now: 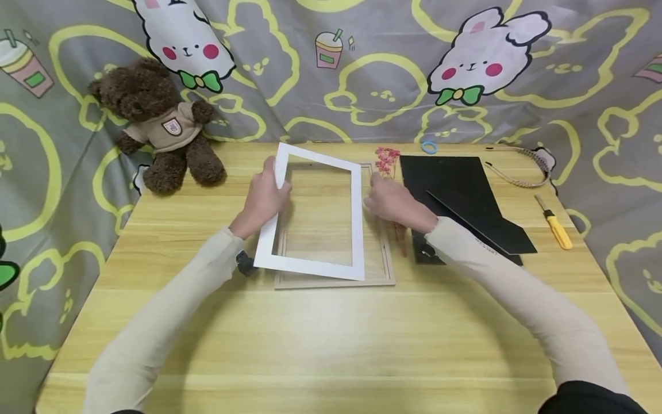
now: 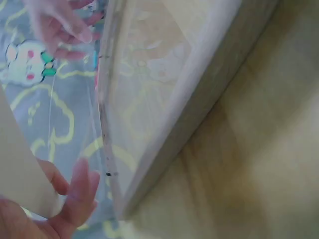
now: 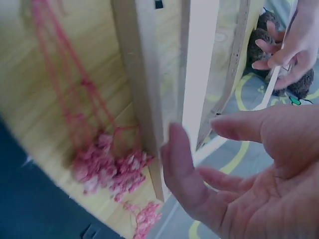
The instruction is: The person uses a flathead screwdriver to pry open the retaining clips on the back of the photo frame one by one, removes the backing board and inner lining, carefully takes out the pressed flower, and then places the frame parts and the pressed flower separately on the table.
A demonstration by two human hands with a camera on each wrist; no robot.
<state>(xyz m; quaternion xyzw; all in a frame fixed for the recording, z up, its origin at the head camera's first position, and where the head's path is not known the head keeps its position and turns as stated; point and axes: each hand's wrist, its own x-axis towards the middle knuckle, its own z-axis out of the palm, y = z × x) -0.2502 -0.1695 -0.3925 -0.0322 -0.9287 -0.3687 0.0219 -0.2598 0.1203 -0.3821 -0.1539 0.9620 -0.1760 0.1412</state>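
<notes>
My left hand (image 1: 264, 198) pinches the left side of a white photo mat (image 1: 357, 218), a rectangular border with a cut-out middle. Tilted, the mat hangs over a light wooden picture frame (image 1: 336, 284) that lies on the table. In the left wrist view a reflective clear pane (image 2: 149, 74) shows inside the frame. Beside the mat's right edge is my right hand (image 1: 393, 201), its thumb and fingers (image 3: 179, 164) apart and bent a little, with nothing held between them. Pink dried flowers (image 3: 109, 164) lie just right of the frame, partly hidden by that hand in the head view.
Right of the flowers lies a black backing board (image 1: 450, 172) with a slanted stand leg (image 1: 481, 224). Farther right are a yellow-handled screwdriver (image 1: 558, 231) and a headband (image 1: 532, 184). A blue ring (image 1: 428, 148) lies at the back; a teddy bear (image 1: 170, 129) sits back left.
</notes>
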